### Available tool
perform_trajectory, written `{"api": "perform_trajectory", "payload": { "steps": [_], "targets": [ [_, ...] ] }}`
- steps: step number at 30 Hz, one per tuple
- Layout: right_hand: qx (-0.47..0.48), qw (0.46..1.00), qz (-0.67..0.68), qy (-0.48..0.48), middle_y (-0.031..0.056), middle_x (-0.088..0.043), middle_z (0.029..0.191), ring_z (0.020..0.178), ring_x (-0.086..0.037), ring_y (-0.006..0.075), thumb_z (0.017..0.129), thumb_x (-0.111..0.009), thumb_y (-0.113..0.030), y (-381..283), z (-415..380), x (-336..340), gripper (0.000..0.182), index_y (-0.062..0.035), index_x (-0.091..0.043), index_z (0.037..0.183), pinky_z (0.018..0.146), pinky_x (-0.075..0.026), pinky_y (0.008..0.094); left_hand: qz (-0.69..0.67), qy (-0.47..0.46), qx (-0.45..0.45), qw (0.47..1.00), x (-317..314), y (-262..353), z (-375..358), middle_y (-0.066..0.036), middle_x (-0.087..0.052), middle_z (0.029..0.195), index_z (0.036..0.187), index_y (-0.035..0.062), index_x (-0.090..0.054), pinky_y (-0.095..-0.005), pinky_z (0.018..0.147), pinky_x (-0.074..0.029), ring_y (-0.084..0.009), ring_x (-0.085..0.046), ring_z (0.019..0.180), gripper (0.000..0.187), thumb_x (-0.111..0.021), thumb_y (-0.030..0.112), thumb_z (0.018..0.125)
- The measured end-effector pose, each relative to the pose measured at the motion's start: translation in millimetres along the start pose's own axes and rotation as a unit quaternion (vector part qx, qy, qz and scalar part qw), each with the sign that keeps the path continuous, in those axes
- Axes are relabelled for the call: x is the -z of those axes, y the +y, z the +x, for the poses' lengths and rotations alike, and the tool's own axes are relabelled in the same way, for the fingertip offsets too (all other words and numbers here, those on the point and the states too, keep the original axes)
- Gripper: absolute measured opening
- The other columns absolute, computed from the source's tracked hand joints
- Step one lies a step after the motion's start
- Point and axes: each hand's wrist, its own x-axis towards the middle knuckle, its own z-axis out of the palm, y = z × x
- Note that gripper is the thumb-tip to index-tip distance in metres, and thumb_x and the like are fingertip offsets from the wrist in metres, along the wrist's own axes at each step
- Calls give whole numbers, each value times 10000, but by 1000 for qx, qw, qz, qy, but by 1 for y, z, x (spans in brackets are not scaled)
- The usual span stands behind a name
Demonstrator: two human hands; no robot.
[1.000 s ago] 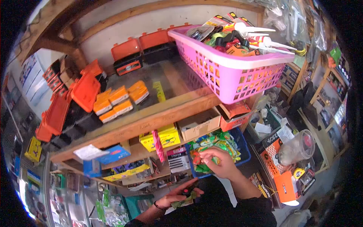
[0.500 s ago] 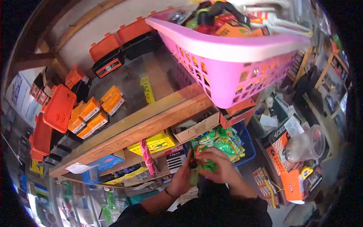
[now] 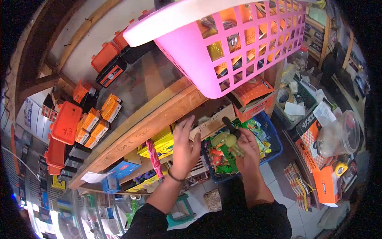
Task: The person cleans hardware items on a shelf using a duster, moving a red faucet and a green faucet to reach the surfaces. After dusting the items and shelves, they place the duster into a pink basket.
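Observation:
In the head view my right hand (image 3: 248, 149) is closed around a small translucent yellow-green item (image 3: 230, 140) with a black end pointing up toward the shelf; I cannot tell its exact kind. Below it, a blue crate (image 3: 278, 149) holds several green packets (image 3: 258, 133). My left hand (image 3: 185, 151) is raised and empty, fingers stretched out and thumb apart. It overlaps the shelf front in this view, beside an open cardboard box (image 3: 211, 125) marked 10,000 and a yellow box (image 3: 161, 145).
Overhead at the front, a pink basket (image 3: 187, 59) full of goods juts over the wooden shelf edge (image 3: 139, 133). Orange boxes (image 3: 89, 123) and red-lidded cases (image 3: 65, 123) stand at the left. A twisted pink cloth (image 3: 154, 159) hangs down. At right sits a clear plastic jar (image 3: 338, 135).
My hands, close together before, have separated. The left has let go and moved up and left; the right has moved right and up with the yellow-green item. The basket looms larger.

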Motion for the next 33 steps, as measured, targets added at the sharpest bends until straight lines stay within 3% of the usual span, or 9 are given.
{"api": "perform_trajectory", "payload": {
  "steps": [9,13,15,18,23,26,28,31,33],
  "targets": [
    [-20,999,38,-21,79,-493,1049,946,-538,197,707,-571,7,0,-3,-11,493,-34,-382,1160,748,-486,293,180,-78,83,977,-41,-27,-25,-51,-547,939,1073,134,-507,-453,791,-285,-212,-499,914,364,-537,93,713],
    [80,953,-227,-181,28,-410,1051,867,-508,146,595,-652,115,-12,37,-19,560,-77,-428,1071,727,-451,286,313,-50,7,949,-33,-16,-45,-23,-551,860,987,187,-575,-446,765,-289,-175,-514,825,375,-542,58,636],
    [52,861,-399,-312,80,-460,1018,810,-535,177,611,-660,41,-24,66,-36,506,-82,-444,1051,714,-443,295,255,-48,40,965,-27,-3,-47,2,-542,793,983,198,-582,-443,740,-298,-163,-508,787,378,-549,62,632],
    [89,611,-712,-335,109,-538,872,804,-541,217,610,-653,-76,-30,101,-69,419,-61,-485,993,718,-425,318,247,-31,37,968,-30,-5,-53,18,-535,749,962,205,-587,-431,723,-306,-162,-508,771,347,-559,80,640],
    [92,549,-729,-398,91,-538,887,826,-513,207,596,-646,-45,11,160,-40,406,-77,-502,974,741,-416,314,208,-22,28,977,-27,-12,-51,19,-555,780,941,200,-588,-437,732,-304,-164,-520,785,305,-543,85,662],
    [-30,499,-790,-354,119,-506,1074,941,-512,235,658,-572,-10,11,157,-49,438,-95,-472,1076,801,-416,315,173,-16,33,984,-29,-13,-51,17,-567,804,942,194,-589,-443,751,-305,-161,-524,807,297,-521,76,678],
    [56,427,-845,-316,117,-239,1365,1240,-265,280,809,-366,-96,11,147,-55,454,-175,-343,1255,985,-285,355,184,-29,38,982,-29,-13,-51,12,-572,809,959,190,-585,-445,769,-307,-162,-525,812,315,-504,60,684],
    [-27,383,-860,-335,64,-78,1415,1281,-170,253,874,-271,-209,17,152,-56,449,-186,-240,1321,1043,-186,378,169,-20,24,985,-29,-17,-51,8,-580,822,980,183,-577,-452,783,-305,-165,-527,810,333,-506,62,679],
    [-5,373,-870,-324,58,-106,1411,1277,-185,250,877,-274,-261,20,148,-56,452,-172,-248,1319,1046,-168,387,176,-28,25,984,-28,-17,-50,5,-582,825,987,180,-575,-455,784,-305,-166,-528,810,338,-507,64,677]
  ]
}}
